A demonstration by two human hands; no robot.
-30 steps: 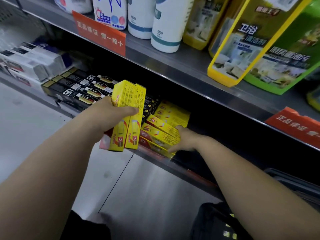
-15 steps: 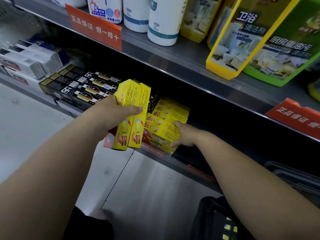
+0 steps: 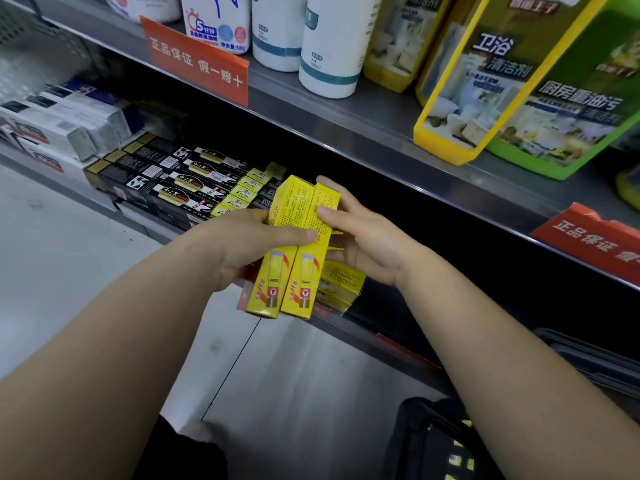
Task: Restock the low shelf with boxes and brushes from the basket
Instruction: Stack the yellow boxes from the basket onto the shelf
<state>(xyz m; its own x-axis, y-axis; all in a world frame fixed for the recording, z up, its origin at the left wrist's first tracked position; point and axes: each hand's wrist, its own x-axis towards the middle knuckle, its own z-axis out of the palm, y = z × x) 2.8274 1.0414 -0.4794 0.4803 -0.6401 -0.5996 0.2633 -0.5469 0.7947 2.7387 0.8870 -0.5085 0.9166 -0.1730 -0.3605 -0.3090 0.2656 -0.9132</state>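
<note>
Left hand (image 3: pixel 242 247) grips two upright yellow boxes (image 3: pixel 298 268); right hand (image 3: pixel 367 244), just beside, pinches one box's top, likely separating it for the low shelf (image 3: pixel 363 332) beneath.

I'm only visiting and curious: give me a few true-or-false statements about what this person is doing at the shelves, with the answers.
1. The left hand grips two yellow boxes side by side. True.
2. The right hand rests flat on the floor. False: it pinches the upper part of the yellow boxes, thumb in front.
3. Black boxes lie on the low shelf, to the left of the hands. True.
4. The upper shelf carries only brushes. False: white bottles and yellow and green packs stand there.
</note>
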